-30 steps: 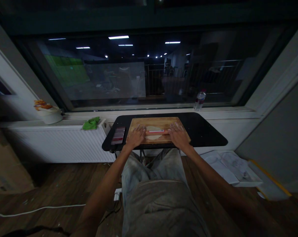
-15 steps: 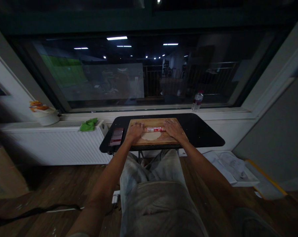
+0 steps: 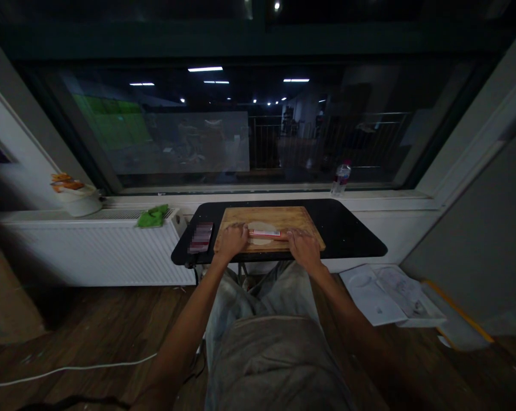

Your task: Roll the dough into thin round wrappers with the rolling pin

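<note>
A wooden rolling pin (image 3: 264,233) with a red and white label lies across a flat, pale sheet of dough (image 3: 260,226). Under the dough is a wooden board (image 3: 283,213). My left hand (image 3: 233,240) is closed around the pin's left end, and my right hand (image 3: 303,245) grips its right end. Dough shows both above and below the pin. Both ends of the pin are partly hidden by my fingers.
The board rests on a small black table (image 3: 347,231), with a phone (image 3: 201,237) at its left. A green cloth (image 3: 153,216) and a white bowl (image 3: 80,200) sit on the radiator (image 3: 91,251). A bottle (image 3: 341,178) stands on the windowsill.
Both hands have drawn the rolling pin back toward me, from the dough's far edge to across it. The fingers, stretched forward before, are now curled around the ends.
</note>
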Tool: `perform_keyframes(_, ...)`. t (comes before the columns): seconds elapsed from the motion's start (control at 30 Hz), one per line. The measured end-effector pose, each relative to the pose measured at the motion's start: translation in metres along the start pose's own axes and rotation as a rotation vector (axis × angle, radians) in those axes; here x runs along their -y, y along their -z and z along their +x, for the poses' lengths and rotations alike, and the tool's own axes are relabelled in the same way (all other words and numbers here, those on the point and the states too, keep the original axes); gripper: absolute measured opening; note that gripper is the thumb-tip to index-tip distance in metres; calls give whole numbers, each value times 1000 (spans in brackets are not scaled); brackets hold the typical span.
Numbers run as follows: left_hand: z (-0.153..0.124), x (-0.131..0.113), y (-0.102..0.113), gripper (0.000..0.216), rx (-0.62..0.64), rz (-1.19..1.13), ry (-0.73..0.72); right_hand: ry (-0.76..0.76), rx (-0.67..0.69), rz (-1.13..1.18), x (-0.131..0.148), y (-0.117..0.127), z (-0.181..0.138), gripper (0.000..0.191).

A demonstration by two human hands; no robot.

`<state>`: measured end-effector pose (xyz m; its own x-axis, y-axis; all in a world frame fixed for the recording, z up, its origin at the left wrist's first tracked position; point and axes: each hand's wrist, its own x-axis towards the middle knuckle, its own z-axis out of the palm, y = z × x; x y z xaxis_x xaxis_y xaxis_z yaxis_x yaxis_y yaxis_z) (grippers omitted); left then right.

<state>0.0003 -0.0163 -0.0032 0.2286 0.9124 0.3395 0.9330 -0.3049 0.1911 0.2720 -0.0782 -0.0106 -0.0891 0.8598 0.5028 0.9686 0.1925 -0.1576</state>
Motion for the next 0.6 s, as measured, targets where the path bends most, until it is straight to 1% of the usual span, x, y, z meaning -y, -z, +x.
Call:
perform_keyframes(0.17, -14, 4, -5, 47, -104, -64, -40, 66, -112, 92, -3, -6, -21, 55)
perform_keyframes(0.33, -27, 9, -13, 46, -177, -100, -67, 69, -128, 110, -3, -10, -32, 56)
perform_keyframes(0.47, -23, 10, -16, 50, -155, -95, -50, 83, -102, 126, -8, -12, -22, 57)
perform_keyframes(0.6, -8, 9, -14, 51, -94, -47, -15, 108, -32, 147, -17, -15, 1, 61)
